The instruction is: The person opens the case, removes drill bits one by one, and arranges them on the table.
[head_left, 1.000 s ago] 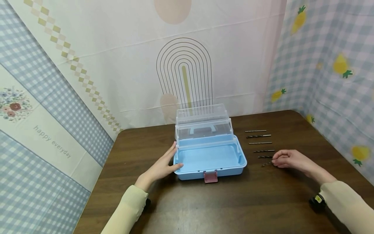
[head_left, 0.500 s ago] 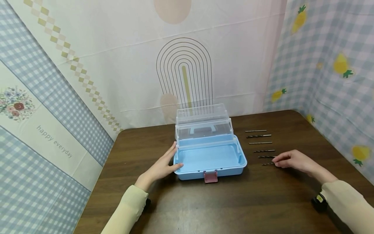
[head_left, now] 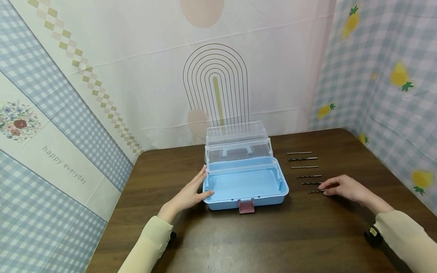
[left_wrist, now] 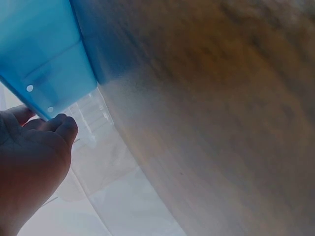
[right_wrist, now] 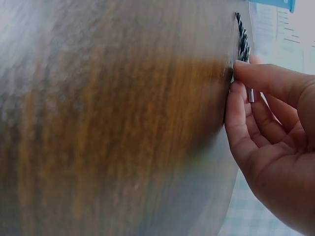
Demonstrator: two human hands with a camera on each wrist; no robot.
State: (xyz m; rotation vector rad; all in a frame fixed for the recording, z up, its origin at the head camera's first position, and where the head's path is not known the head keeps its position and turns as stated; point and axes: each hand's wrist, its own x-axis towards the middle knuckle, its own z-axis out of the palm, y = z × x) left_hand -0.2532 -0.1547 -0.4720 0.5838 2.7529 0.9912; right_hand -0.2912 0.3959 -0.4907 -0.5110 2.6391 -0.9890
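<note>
A blue storage box point(head_left: 246, 184) stands with its clear trays point(head_left: 237, 142) raised at the back. My left hand point(head_left: 187, 195) rests on its left side, fingers extended along the wall and thumb over the rim. In the left wrist view, the fingertips point(left_wrist: 66, 128) touch near a corner of the blue wall. My right hand point(head_left: 346, 189) pinches the rear end of the nearest drill bit point(head_left: 315, 192) between thumb and fingers, low over the table. The right wrist view shows spiral drill bits point(right_wrist: 242, 37) beyond the thumb; part of the pinched one is hidden.
Several other drill bits lie in a spaced column behind the right hand, among them a thick one point(head_left: 302, 159) and a thin one point(head_left: 304, 167). A pink latch point(head_left: 246, 206) hangs at the box front. Patterned cloth walls point(head_left: 273, 76) border the brown table point(head_left: 232, 239).
The nearest drill bit has slid slightly right with the right hand, whose fingers pinch its rear end. The left hand and the box have stayed in place.
</note>
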